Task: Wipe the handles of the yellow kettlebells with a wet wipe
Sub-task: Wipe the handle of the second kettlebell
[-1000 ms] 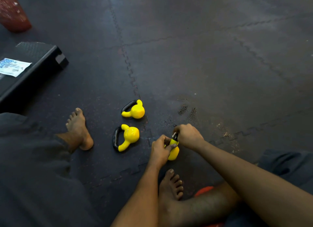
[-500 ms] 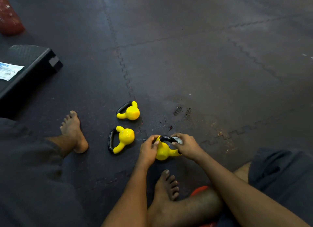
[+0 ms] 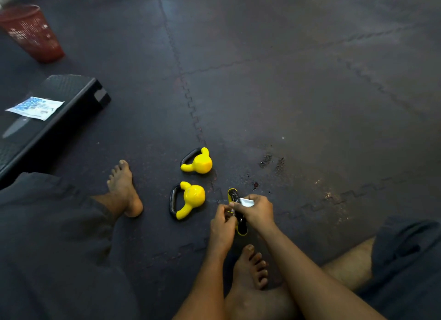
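Head view: held kettlebell sits between both hands, low over the floor mat, right of the others. Left hand grips it from the near side. Right hand is curled over its black handle, pinching the white wet wipe against it. Near kettlebell and far kettlebell lie on their sides. Wipe packet rests on the black step, far left.
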### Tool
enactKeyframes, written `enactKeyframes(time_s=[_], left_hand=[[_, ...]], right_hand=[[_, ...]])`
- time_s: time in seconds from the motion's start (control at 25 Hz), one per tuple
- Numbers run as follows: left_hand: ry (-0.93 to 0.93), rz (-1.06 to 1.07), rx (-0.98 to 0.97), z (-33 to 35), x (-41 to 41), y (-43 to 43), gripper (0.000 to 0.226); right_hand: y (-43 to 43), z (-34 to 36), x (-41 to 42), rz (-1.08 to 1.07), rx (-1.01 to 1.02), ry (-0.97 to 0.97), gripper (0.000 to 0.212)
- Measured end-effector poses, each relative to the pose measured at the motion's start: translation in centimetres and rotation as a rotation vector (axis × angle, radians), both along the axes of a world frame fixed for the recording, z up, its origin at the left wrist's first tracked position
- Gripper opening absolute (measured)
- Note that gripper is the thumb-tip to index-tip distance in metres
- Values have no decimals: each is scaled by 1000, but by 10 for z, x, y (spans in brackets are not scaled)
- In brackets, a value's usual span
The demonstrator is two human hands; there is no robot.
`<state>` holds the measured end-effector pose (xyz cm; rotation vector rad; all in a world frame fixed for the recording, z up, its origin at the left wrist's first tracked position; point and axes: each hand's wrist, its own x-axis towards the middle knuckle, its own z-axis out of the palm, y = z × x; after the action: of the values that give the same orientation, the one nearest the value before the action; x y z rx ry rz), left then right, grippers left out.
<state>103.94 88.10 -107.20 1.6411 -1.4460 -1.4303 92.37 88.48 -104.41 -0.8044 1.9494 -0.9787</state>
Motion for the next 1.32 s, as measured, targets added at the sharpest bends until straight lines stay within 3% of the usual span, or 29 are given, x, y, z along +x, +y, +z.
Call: enactKeyframes(time_s=[0.16, 0.36, 0.52, 0.64, 0.76, 0.96, 1.08, 1.24, 1.32], left_hand=[[-4, -64, 16, 8, -4, 2, 28], [7, -94, -1, 10, -11, 1, 46], [-13, -105, -41, 10, -14, -2, 39], [24, -77, -9, 15, -12, -7, 33], [23, -106, -12, 19, -9, -11, 31], [-97, -113, -55, -4, 1, -15, 13], [-129, -137, -62, -7, 5, -19, 23], [-157, -206, -97, -3, 6, -19, 16], [-160, -200, -95, -3, 7, -18, 11]], right_hand=[[2, -6, -12, 22, -72, -151, 16], [7, -15, -22, -48, -96, -236, 12], [5, -10, -27, -277, -146, -270, 6], [0, 1, -33, -308, -208, -247, 7], [-5, 7, -35, -143, -230, -10, 16], [-7, 7, -28, 321, -222, 328, 41], [-8, 1, -32, 666, -238, 537, 49], [-40, 20, -45, 670, 11, 630, 38], [-39, 22, -39, 763, 2, 702, 37]])
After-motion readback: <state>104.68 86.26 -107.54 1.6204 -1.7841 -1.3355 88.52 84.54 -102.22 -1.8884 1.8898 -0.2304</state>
